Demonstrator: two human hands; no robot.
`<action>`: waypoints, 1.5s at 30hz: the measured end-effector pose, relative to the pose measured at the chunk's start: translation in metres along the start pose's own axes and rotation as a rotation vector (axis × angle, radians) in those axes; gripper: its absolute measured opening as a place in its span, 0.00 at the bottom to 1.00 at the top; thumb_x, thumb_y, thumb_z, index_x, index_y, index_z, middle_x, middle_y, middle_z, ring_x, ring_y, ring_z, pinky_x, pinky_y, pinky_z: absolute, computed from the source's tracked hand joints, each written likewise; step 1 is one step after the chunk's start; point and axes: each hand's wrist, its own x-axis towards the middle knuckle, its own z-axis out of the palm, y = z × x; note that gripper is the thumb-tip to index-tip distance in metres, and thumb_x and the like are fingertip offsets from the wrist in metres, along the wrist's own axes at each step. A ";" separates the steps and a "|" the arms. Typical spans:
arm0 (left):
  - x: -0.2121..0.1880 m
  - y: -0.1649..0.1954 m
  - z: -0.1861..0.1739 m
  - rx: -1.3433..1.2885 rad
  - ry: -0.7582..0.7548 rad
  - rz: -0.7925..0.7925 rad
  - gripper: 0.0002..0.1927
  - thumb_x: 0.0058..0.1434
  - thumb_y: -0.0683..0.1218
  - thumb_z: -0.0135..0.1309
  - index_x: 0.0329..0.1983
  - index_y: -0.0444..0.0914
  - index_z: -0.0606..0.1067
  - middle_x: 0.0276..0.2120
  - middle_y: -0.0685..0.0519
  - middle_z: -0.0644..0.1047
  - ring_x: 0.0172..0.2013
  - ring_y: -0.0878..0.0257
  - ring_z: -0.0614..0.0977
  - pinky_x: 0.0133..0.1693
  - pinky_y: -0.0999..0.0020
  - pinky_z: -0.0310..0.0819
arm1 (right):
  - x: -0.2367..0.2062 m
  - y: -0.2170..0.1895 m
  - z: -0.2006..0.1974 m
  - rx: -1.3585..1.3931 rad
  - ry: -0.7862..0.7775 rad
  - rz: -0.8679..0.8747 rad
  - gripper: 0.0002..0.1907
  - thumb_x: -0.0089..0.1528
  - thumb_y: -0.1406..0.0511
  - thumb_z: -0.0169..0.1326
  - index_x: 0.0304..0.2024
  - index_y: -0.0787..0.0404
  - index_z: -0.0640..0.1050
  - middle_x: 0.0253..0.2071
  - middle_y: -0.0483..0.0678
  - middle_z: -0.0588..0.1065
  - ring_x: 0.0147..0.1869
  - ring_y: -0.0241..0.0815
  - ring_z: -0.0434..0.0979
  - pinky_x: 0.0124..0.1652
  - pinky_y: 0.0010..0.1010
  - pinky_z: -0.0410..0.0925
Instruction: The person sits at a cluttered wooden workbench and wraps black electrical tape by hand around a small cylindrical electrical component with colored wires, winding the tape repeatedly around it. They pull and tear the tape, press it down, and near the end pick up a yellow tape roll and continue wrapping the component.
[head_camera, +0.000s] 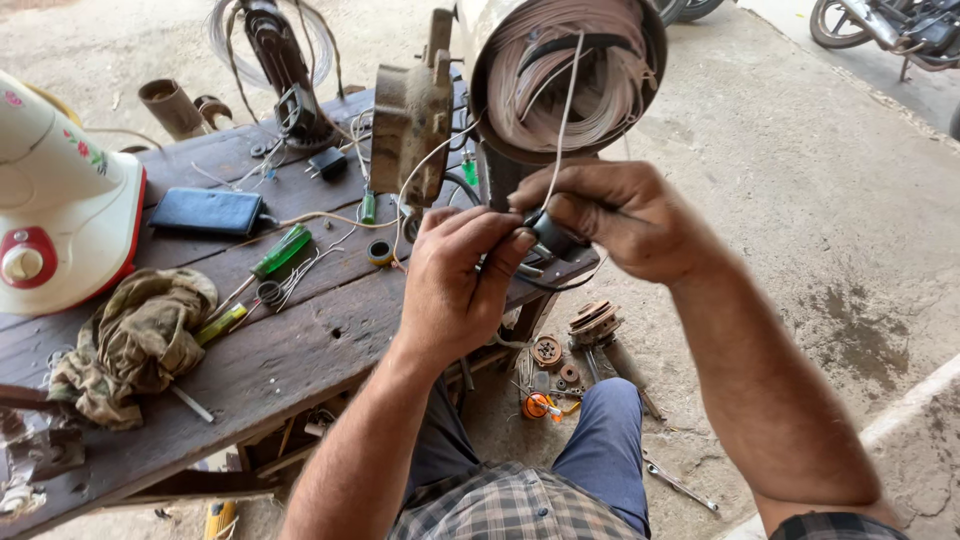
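Left hand (455, 285): nearest the camera, raised over the worktop's front edge; its fingers (500, 245) are pinched on a thin dark wire that loops below both hands.
Right hand (625, 215): just beyond and touching the left at the fingertips; its fingers are clenched around a small black part (555, 235), with a pale lead (563, 120) caught in the same grip.
Key relation: the pale lead runs nearly straight up and away from the right fingers into the open mouth of the wound motor stator (570, 75), directly above and behind the hands; the right hand is the nearer to it.
Stator: lies on its side at the far end, its round opening tilted toward the camera, coils visible inside.
Worktop (300, 350): dark wooden planks carrying a green-handled screwdriver (280, 252), a crumpled rag (135, 340) and a dark flat case (207, 211), all well left of the hands.
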 end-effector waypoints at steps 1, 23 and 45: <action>0.001 -0.002 -0.001 0.004 0.011 0.013 0.05 0.68 0.44 0.58 0.44 0.38 0.78 0.34 0.52 0.79 0.38 0.53 0.79 0.50 0.60 0.67 | -0.003 0.003 -0.003 0.013 -0.031 -0.010 0.13 0.71 0.62 0.56 0.51 0.66 0.80 0.46 0.50 0.79 0.46 0.31 0.77 0.45 0.21 0.72; 0.002 0.010 0.011 0.039 0.089 0.004 0.05 0.67 0.43 0.58 0.42 0.36 0.79 0.33 0.50 0.79 0.36 0.53 0.79 0.50 0.58 0.67 | 0.013 0.003 0.017 -0.057 0.135 0.074 0.20 0.70 0.54 0.56 0.48 0.65 0.83 0.45 0.52 0.83 0.48 0.35 0.82 0.48 0.28 0.76; 0.006 0.004 0.013 0.191 0.077 0.129 0.04 0.66 0.43 0.58 0.41 0.38 0.77 0.32 0.53 0.78 0.36 0.54 0.80 0.50 0.56 0.67 | -0.003 -0.018 0.025 -0.053 0.281 0.074 0.23 0.63 0.59 0.66 0.54 0.68 0.76 0.40 0.54 0.78 0.38 0.40 0.77 0.37 0.29 0.75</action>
